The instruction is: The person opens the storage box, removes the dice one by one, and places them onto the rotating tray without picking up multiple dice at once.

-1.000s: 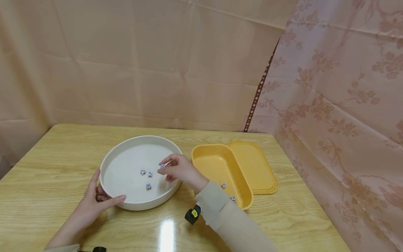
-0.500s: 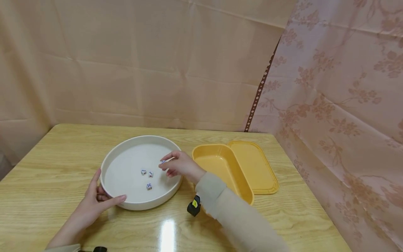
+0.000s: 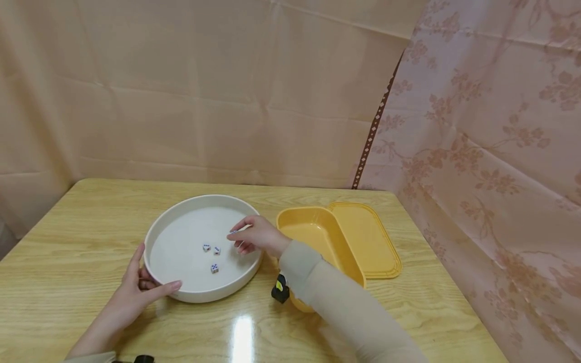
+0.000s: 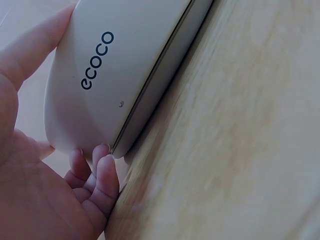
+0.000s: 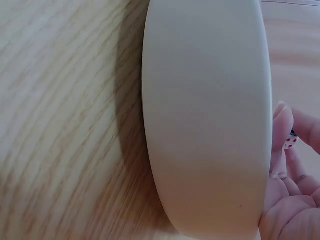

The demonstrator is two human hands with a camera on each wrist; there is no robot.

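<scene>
A round white tray stands on the table, its outer wall marked "ecoco" in the left wrist view. My left hand holds its near left side, thumb on the rim and the other fingers against the wall. Over the right part of the tray, my right hand pinches a white die between thumb and fingers; red pips show in the right wrist view. On the tray floor lie three more dice: a left die, a middle die and a nearer die.
To the right stands a yellow rectangular box, partly hidden under my right forearm. Its flat yellow lid lies beside it. A beige curtain hangs behind the wooden table, a pink floral one at right.
My right hand has risen slightly with the die, which the fingers now cover more. My forearm has come to hide the dice that showed in the yellow box. The left hand stays put.
</scene>
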